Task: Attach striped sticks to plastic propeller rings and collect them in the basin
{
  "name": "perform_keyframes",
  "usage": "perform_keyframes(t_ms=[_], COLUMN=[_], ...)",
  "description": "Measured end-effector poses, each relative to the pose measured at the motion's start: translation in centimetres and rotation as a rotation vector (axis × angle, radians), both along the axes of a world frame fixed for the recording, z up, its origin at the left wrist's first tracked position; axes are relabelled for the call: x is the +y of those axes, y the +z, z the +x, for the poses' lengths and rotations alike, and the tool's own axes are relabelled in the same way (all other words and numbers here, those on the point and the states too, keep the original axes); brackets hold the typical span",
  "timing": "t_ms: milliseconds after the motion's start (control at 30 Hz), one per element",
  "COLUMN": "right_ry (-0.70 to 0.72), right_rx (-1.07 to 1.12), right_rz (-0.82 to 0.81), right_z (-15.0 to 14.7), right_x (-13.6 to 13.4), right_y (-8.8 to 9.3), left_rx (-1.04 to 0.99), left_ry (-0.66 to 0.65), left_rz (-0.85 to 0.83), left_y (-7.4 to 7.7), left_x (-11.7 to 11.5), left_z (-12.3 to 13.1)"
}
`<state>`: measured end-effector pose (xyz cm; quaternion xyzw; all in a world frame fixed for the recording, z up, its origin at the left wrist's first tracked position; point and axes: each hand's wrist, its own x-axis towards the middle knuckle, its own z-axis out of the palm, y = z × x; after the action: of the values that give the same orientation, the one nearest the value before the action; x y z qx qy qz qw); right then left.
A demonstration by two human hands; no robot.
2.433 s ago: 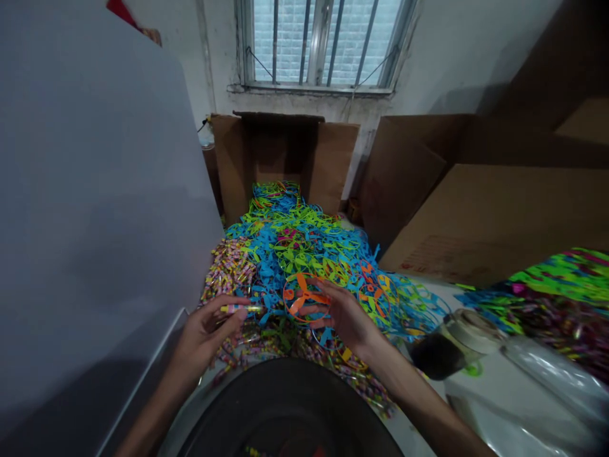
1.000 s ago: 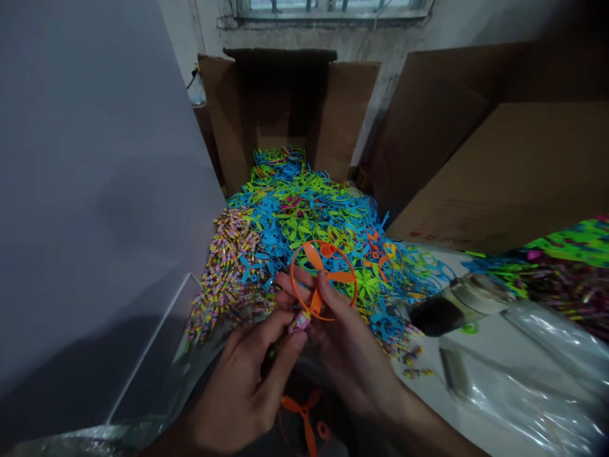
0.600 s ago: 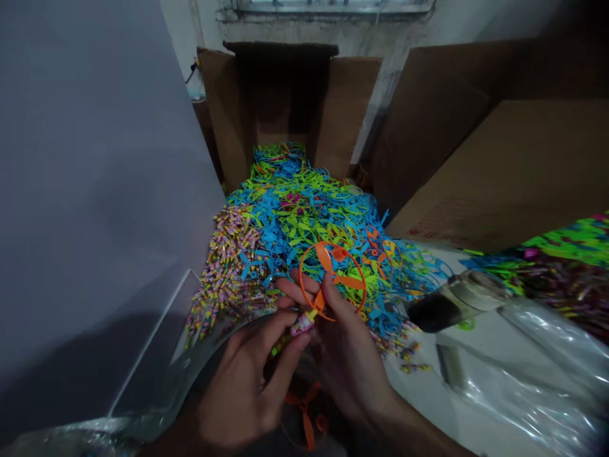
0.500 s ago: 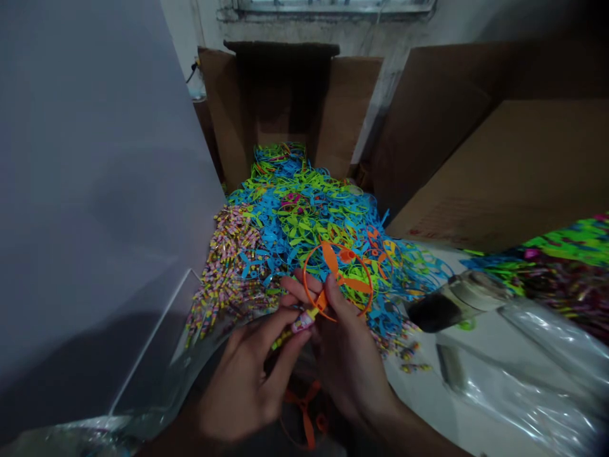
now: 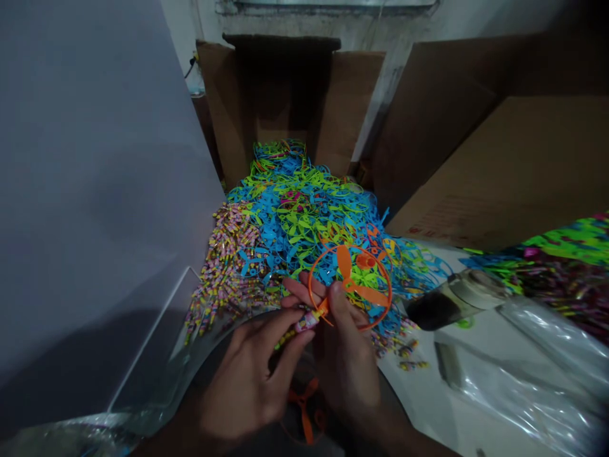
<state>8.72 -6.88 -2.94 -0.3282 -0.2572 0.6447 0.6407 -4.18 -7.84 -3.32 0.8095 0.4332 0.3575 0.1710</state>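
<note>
My left hand [image 5: 259,368] pinches a small pink-and-yellow stick [image 5: 307,321] between thumb and fingers. Its yellow tip meets the edge of an orange ringed propeller [image 5: 349,285]; whether the two are joined I cannot tell. My right hand [image 5: 345,343] grips that propeller, thumb on top near the hub and fingers beneath. Just beyond the ring's blades shows a small orange piece [image 5: 366,261]. Below my hands, another orange propeller [image 5: 304,406] lies on a dark surface. Ahead spreads a pile of blue and green ringed propellers [image 5: 304,222], with a heap of pink-and-yellow sticks [image 5: 228,254] at its left.
An opened cardboard box [image 5: 352,108] stands behind the pile. A larger carton [image 5: 514,171] is at right. A dark jar-like container [image 5: 457,298] lies near clear plastic bags [image 5: 514,387]. A pale panel [image 5: 95,190] fills the left side.
The orange propeller has shifted slightly to the right and looks larger, nearer the camera. Both hands keep their hold on the stick and the propeller.
</note>
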Motion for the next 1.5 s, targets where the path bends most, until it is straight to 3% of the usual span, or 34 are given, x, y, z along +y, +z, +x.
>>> perform_keyframes(t_ms=[133, 367, 533, 667, 733, 800, 867, 967, 1033, 1100, 1200, 1333, 1500], right_ry=[-0.026, -0.045, 0.006, 0.12, 0.016, -0.235, -0.356, -0.335, -0.288, -0.259, -0.285, -0.346, -0.471], right_rx=[-0.041, -0.105, -0.124, -0.216, -0.286, -0.468, -0.827, -1.351, -1.564, -1.664, -1.662, -1.52, -1.166], right_rz=[0.061, 0.098, 0.062, 0.182, 0.233, 0.235, 0.244, 0.461, 0.617, 0.655, 0.606, 0.594, 0.482], right_z=[0.0, 0.1, 0.2, 3.2, 6.0, 9.0, 11.2, 12.2, 11.7, 10.9, 10.3, 10.6, 11.6], right_x=[0.1, 0.0, 0.5, 1.3, 2.1, 3.3, 4.7, 7.4, 9.5, 11.8, 15.0, 17.4, 18.3], right_y=[-0.9, -1.6, -1.2, -1.9, -2.9, -4.1, -5.4, -6.9, -7.6, -8.0, -8.1, -7.3, -4.8], left_rx=[0.073, 0.214, 0.097, 0.002, 0.012, -0.005, -0.051, 0.038, 0.26, 0.435, 0.494, 0.523, 0.496], left_ry=[0.017, -0.068, -0.006, -0.031, -0.116, -0.191, -0.127, 0.169, 0.163, 0.154, 0.183, 0.22, 0.252], left_rz=[0.039, 0.335, 0.135, -0.006, -0.041, -0.11, -0.203, -0.264, -0.305, -0.279, -0.243, -0.227, -0.274], left_y=[-0.5, -1.0, -0.9, -0.4, -0.1, -0.5, -1.9, -5.9, -9.0, -11.6, -13.4, -13.9, -14.3], left_x=[-0.7, -0.5, 0.6, 1.2, 1.7, 2.8, 4.8, 8.4, 10.4, 11.4, 11.6, 11.4, 12.4], left_z=[0.3, 0.2, -0.3, -3.0, -4.9, -6.8, -8.3, -9.7, -10.0, -9.9, -9.2, -8.5, -8.5])
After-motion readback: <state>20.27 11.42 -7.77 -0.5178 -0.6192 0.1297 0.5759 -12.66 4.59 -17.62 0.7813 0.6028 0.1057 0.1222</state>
